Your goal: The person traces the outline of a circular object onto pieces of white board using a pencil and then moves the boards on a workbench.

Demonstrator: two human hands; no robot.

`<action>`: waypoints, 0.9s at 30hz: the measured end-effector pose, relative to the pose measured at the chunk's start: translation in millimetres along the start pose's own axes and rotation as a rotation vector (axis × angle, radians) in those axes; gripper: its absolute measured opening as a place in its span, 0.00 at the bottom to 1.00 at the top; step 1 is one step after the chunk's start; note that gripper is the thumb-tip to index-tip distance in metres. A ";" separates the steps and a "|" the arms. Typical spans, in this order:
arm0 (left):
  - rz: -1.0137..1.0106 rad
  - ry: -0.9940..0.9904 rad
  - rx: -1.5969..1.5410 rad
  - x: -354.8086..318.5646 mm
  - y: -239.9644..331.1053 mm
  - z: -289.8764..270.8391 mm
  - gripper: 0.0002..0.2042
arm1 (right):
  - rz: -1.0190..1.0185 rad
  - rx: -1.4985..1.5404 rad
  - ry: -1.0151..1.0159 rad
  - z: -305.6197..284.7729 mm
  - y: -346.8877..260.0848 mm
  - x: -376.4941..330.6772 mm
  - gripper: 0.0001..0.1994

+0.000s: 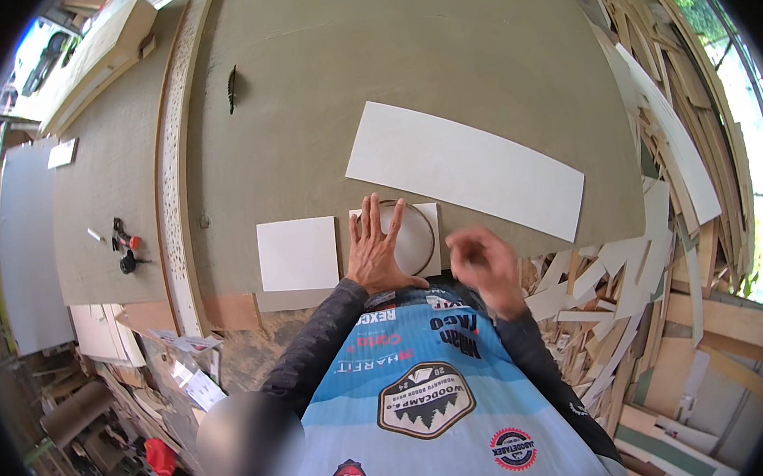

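My left hand [376,254] lies flat with its fingers spread over a round white disc [414,236] with a brownish rim. Beneath the disc is a square white board [433,211], its corners showing around the curve. To the right, apart from the disc, hovers my right hand [485,264]. Its fingers are curled in and slightly blurred; anything between them cannot be made out. A second white board [298,254] lies just left of the disc. Beyond both hands rests a long white panel [465,170], slanting down to the right.
All this lies near the front edge of a large grey-brown worktable [316,66]. A long wooden rail [173,164] crosses it at left, with a red-and-black tool [125,245] beyond. A dark strip-like object [232,89] lies farther back. Wood offcuts [611,288] pile up at right.
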State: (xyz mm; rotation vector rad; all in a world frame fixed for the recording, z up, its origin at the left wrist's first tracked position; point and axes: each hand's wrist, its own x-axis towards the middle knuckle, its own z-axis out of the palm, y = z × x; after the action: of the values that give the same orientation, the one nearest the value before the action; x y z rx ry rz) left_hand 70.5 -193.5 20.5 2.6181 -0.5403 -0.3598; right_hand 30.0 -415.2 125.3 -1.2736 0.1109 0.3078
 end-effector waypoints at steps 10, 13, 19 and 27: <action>0.052 -0.069 0.100 13.0 6.9 17.2 0.75 | -0.857 0.665 -0.798 99.4 -113.5 -79.4 0.11; 0.065 -0.086 0.120 15.2 9.3 17.5 0.75 | -0.921 0.692 -0.783 107.6 -109.7 -82.9 0.13; 0.056 -0.126 0.136 19.5 9.6 15.3 0.75 | -1.009 0.667 -0.634 116.0 -107.9 -90.1 0.10; 0.056 -0.140 0.144 23.8 6.4 19.8 0.77 | -1.035 0.494 -0.687 92.0 -110.8 -88.0 0.09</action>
State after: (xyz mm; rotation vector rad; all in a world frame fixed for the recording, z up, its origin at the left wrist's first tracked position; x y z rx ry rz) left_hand 83.1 -216.2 2.5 2.7230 -0.7084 -0.5060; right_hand -30.2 -370.8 276.6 -0.5542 -0.9776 -0.1916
